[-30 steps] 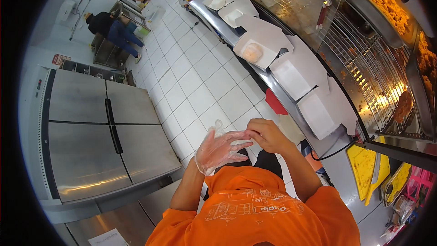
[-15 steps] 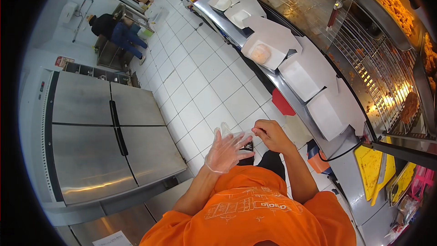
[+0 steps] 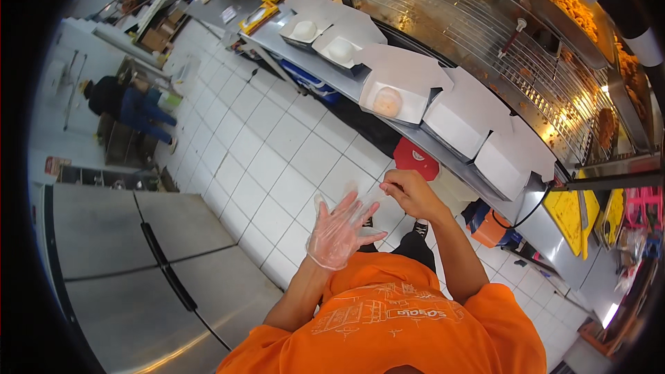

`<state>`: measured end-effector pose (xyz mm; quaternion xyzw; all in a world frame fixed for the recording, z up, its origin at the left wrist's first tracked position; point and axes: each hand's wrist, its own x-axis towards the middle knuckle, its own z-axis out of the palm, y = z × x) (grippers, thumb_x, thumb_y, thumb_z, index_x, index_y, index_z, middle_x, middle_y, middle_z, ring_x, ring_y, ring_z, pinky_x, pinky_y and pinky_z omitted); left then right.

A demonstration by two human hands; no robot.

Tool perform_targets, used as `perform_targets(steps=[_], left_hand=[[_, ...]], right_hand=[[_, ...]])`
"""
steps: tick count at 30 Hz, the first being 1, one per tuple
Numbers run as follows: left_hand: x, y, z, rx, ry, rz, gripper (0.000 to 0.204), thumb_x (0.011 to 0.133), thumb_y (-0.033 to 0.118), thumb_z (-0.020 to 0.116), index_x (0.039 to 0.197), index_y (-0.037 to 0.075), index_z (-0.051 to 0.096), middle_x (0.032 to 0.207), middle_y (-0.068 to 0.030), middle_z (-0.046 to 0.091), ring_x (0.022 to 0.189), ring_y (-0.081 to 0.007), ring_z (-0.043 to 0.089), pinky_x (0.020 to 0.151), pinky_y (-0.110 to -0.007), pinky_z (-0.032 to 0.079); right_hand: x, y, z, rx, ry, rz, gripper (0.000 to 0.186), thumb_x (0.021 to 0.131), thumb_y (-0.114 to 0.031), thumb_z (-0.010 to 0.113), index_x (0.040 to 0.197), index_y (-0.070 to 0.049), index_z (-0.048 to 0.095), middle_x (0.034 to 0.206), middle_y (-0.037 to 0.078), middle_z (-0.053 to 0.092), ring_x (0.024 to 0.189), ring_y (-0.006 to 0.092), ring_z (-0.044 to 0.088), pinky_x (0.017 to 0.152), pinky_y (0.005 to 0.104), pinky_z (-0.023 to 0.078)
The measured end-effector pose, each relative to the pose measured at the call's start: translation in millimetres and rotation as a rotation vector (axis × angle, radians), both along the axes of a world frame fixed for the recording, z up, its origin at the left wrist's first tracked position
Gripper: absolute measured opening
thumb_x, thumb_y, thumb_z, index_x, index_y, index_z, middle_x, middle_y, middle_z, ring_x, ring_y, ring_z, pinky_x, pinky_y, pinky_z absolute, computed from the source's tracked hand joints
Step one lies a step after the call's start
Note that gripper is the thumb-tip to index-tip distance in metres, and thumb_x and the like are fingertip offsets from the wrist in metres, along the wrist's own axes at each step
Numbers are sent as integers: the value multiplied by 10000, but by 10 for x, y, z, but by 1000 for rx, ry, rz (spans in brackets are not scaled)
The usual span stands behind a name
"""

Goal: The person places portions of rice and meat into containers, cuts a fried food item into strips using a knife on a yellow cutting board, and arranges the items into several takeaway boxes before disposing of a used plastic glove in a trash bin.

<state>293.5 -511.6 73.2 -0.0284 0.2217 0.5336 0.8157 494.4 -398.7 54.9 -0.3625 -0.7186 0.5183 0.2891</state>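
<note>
Looking down from your head cam, far left you've got a person (image 3: 128, 104) in dark top and blue trousers crouched by the wall, well away from you. Below that sits the big steel fridge (image 3: 138, 263) with its dark handle, just beside your left elbow.

Moving in, your left hand (image 3: 339, 230) is up over the white tile floor (image 3: 277, 145), fingers spread wide, and it's wearing a thin clear plastic glove (image 3: 331, 246) that bunches at the wrist. The fingertips of the glove look loose and a bit floppy.

Right next to it, your right hand (image 3: 410, 192) is bare, fingers curled in narrow and pinched on the tip end of that glove, close to your left fingertips. So the glove's basically on the left hand, with the right one tugging at its edge.

Further right and up, the steel counter (image 3: 346, 79) runs diagonally with a row of open white takeaway boxes (image 3: 398, 93) on it; some of them hold a pale round lump. Under the counter there's a red bin lid (image 3: 415, 159) and an orange bucket (image 3: 492, 230). Behind the counter, the wire racks (image 3: 485, 34) glow under warm light.
</note>
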Motion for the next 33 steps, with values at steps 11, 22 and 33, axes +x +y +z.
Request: perform_targets(steps=[11,22,33], left_hand=[[-691,1086,280,450,190,-189,875,787,874,243,1508,467,-38,1628,-4,-17,1483,-272,-8,1096,-646,45],[-570,1643,863,681,310,-84,823,874,786,250,1547,340,91,1619,-57,93,1482,-274,62,1087,-655,45],[530,2152,1128,557,680,-284,612,987,492,431,1404,44,436,1341,-179,530,1251,-260,501,1034,-419,382]], right_hand=[[-1187,-413,665,525,-20,-377,228,779,-80,701,985,-32,616,923,112,584,802,266,574,696,342,472],[-1587,-309,893,620,12,-280,282,650,69,589,922,-4,594,893,119,528,809,300,548,691,370,486],[-675,-192,1014,660,-37,-363,203,729,33,619,926,-12,595,939,123,565,884,298,569,729,373,493]])
